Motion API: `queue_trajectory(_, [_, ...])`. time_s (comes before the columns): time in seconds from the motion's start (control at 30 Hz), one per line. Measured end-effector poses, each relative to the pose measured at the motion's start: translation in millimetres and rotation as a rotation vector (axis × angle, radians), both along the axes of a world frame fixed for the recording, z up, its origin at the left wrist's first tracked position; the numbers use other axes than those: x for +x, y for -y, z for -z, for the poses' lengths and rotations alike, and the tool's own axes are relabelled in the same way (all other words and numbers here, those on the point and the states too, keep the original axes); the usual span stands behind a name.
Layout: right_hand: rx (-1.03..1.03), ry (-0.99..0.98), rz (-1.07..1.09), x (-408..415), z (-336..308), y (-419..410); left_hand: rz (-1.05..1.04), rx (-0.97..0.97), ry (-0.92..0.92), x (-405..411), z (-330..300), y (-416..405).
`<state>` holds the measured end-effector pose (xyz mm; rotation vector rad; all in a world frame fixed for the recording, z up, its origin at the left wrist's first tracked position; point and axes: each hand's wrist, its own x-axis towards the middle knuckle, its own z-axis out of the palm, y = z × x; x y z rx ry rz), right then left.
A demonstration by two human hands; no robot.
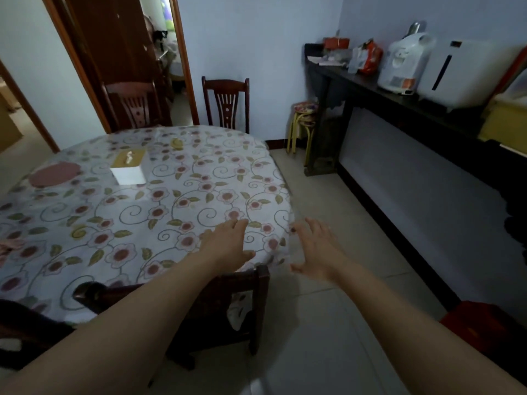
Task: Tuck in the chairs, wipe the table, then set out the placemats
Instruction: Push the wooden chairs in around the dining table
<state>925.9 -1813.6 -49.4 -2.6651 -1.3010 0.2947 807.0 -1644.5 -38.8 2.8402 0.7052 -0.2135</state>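
Both hands reach forward with bare forearms, fingers spread wide and holding nothing. One, the left hand, hovers palm down over the near right edge of the round surface covered in a floral cloth under clear plastic; whether it touches the cloth cannot be told. Its partner, the right hand, hangs just beyond that edge, above the pale tiled floor, palm down as well.

Directly beneath the left forearm stands a dark wooden chair with a straight top rail, its back close against the surface's rim. At the far side, two more dark wooden chairs with carved slatted backs stand behind the surface, well apart from the hands, one before an open doorway. Along the right wall runs a long dark sideboard bearing white appliances.

On the cloth, far from the hands toward the left, lie a round dusty-pink placemat and, just beside it, a white tissue box with a tan lid. A crumpled pink cloth shows at the left edge.
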Motion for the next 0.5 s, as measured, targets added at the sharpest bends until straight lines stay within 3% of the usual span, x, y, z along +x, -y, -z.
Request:
queue_trajectory(0.23, [-0.084,-0.011,0.009,108.2,-3.2,30.2,-0.001,0.015,0.003,105.2,1.6,39.0])
queue_trajectory(0.5, [-0.102,0.018,-0.005,239.2,4.3,3.2,-0.019,-0.015,0.028,236.4,5.4,13.8])
